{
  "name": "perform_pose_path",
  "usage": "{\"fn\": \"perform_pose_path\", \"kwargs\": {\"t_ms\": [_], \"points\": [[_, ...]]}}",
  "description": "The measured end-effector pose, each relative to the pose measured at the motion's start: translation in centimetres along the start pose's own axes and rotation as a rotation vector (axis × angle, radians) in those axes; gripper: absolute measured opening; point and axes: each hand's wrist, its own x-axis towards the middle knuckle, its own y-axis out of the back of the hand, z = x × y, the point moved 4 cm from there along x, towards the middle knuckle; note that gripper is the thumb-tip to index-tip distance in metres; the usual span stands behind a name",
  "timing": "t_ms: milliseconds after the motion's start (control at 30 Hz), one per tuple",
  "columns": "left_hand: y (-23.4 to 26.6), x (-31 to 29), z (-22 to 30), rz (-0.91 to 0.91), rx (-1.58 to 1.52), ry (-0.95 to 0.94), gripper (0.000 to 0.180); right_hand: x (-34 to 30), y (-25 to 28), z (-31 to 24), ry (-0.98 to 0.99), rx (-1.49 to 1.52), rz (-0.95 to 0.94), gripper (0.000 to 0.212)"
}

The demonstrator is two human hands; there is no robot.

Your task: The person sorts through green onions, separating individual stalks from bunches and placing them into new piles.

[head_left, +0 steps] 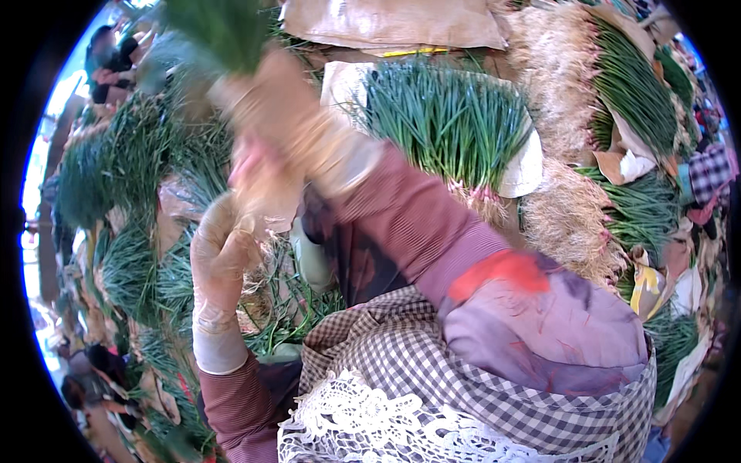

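My right hand (270, 100), in a pale glove and smeared by motion, grips a bunch of spring onions (220, 31). The green leaves rise past the top of the hand, also blurred. Below it show the pinkish bulbs (247, 160) and pale roots (266, 197). My left hand (220, 258), gloved too, is just under those roots with its fingers curled and thumb bent in. Whether it pinches root ends or loose bits is hidden. A neat, fanned bunch of spring onions (448, 116) lies on a pale sheet (525, 166) to the right of my right forearm.
Rows of spring onions with long straw-coloured roots (567, 208) line the right side. Green heaps (116, 154) cover the left. Loose leaves (285, 316) litter the ground before me. Brown sheeting (394, 21) lies at the far side. Other people (108, 65) are at the edges.
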Motion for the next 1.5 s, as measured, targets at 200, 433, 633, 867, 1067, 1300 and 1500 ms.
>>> {"fn": "perform_pose_path", "kwargs": {"t_ms": [200, 433, 633, 867, 1067, 1300, 1500], "points": [[3.5, -2.1, 0.0, 0.197, 0.131, -0.131, 0.032, -5.2, 22.4, -1.9, 0.006, -0.408, 0.563, 0.027], [16.5, -10.5, -2.1, 0.649, -0.029, 0.060, 0.038, -18.1, 32.9, 14.5, -1.056, -1.338, 0.553, 0.066], [20.7, -19.0, -2.7, 0.757, 0.036, 0.068, 0.039, -12.9, 33.1, 17.4, -1.122, -1.782, -0.678, 0.028], [22.9, -24.6, -3.6, 0.926, 0.116, 0.202, 0.033, 9.0, 19.4, 19.9, -0.010, -1.958, -1.106, 0.028], [23.6, -28.1, -9.8, 0.965, -0.001, 0.287, 0.030, 9.6, -9.1, 23.9, -0.159, -1.343, -1.301, 0.030], [24.2, -26.3, -18.3, 0.987, -0.280, 0.348, 0.030, 1.6, -13.5, 46.7, -1.099, -1.239, -1.478, 0.031], [23.1, -24.5, -25.5, 0.980, -0.458, 0.430, 0.030, -5.0, -18.1, 39.5, -0.794, -1.439, -0.607, 0.049]]}}
